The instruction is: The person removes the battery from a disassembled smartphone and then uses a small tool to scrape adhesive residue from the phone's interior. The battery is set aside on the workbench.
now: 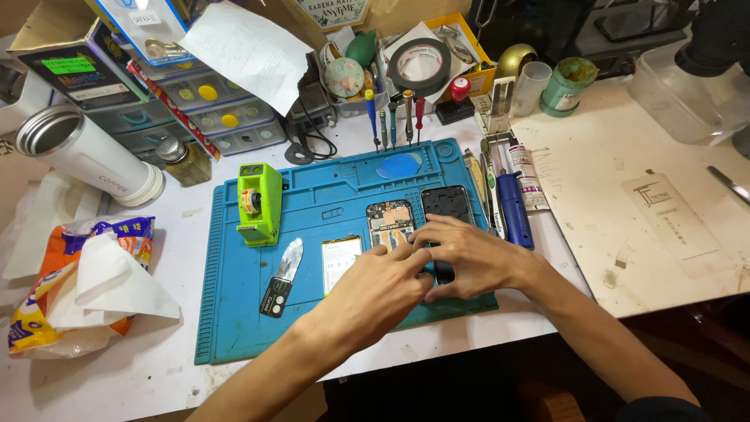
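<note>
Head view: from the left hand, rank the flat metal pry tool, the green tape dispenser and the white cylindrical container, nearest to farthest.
From the left hand on the blue mat:
1. Flat metal pry tool, just to its left on the mat.
2. Green tape dispenser, farther up-left, at the mat's upper left.
3. White cylindrical container, far left, off the mat, lying on its side.

The blue mat [234, 312] looks like matt rubber. The pry tool [288, 260] has a shiny metal blade. The tape dispenser [260, 202] is glossy green plastic. The tissue [109, 285] is soft white paper, its bag [31, 328] crinkled glossy film. The tumbler [90, 152] is white with a metal rim.
</note>
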